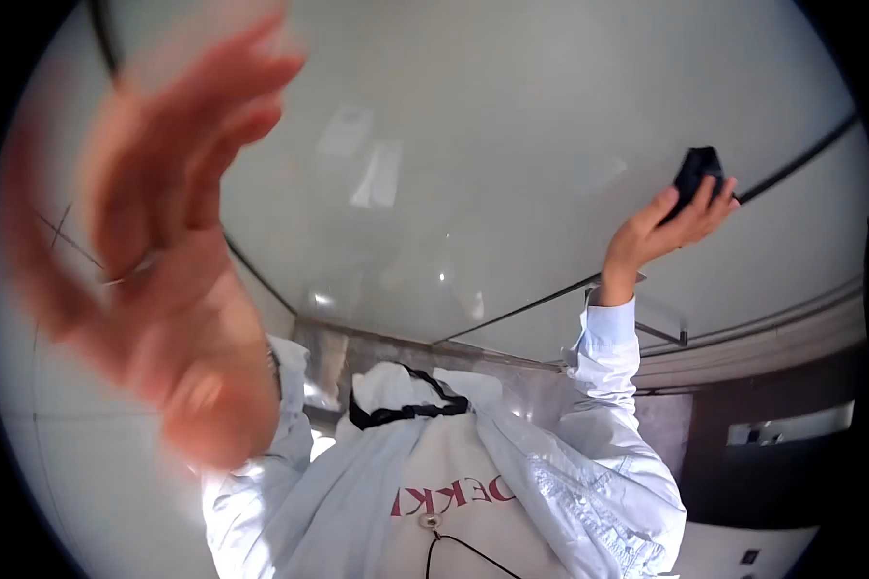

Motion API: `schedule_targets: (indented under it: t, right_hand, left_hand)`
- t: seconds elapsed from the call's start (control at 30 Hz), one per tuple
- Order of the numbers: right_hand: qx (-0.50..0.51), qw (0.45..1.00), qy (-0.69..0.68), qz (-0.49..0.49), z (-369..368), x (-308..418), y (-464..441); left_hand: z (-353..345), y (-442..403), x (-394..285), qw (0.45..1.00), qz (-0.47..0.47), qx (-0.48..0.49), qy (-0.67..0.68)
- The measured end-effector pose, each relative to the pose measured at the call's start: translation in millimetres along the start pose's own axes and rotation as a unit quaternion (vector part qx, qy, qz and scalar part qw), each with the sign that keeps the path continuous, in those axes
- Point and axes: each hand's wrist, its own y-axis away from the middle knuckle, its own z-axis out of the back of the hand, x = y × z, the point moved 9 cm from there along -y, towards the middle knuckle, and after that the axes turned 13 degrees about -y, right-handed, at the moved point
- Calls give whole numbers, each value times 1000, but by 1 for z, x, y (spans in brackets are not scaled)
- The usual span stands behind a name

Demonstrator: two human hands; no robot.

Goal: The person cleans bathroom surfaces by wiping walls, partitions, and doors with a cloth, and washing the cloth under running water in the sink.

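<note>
My left hand point(179, 280) is raised close to the camera and blurred by motion. Its fingers are bent but apart, nothing shows in the palm, and a thin ring sits on one finger. Farther off on the right, my right hand point(661, 227) grips a small black object point(695, 179), perhaps a folded cloth or a pad; its exact kind cannot be made out. The black object is at a large pale glossy panel point(492, 135); whether it touches the surface I cannot tell. Both arms wear light blue sleeves point(608, 357).
A dark strip point(801, 159) edges the panel on the right. Below my right hand a metal bar handle point(661, 335) sticks out. A dark brown surface with a metal plate point(792, 425) stands lower right. On the left is a pale tiled wall point(77, 463).
</note>
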Motion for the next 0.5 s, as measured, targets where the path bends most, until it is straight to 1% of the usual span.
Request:
schedule_targets:
  t: [0.03,0.07,0.13,0.2,0.27,0.37,0.4,0.43,0.5]
  right_hand:
    - [-7,1000,-13,-1,-3,6,-1]
    - [10,1000,-29,1,-5,8,2]
    - [-32,998,-46,-13,0,4,-4]
    - [-7,998,-57,1,2,8,-2]
    - [-33,995,-79,-41,0,5,-4]
    - [-50,987,-143,-59,-4,15,-11]
    - [-45,981,-177,-65,-4,17,-14]
    - [-39,980,-180,-71,-2,20,-15]
    - [-14,986,-157,-54,-9,29,-22]
  left_hand:
    - [3,-1,-12,1000,-8,11,20]
    - [1,-1,-23,999,-10,25,34]
    - [-3,7,-38,998,-9,37,54]
    - [-7,13,-43,997,12,40,71]
    - [-9,17,-50,996,19,42,76]
    - [-12,21,-61,996,30,49,73]
    - [-10,21,-64,996,41,46,71]
    - [-11,22,-67,995,54,49,70]
    - [-10,24,-76,995,78,38,57]
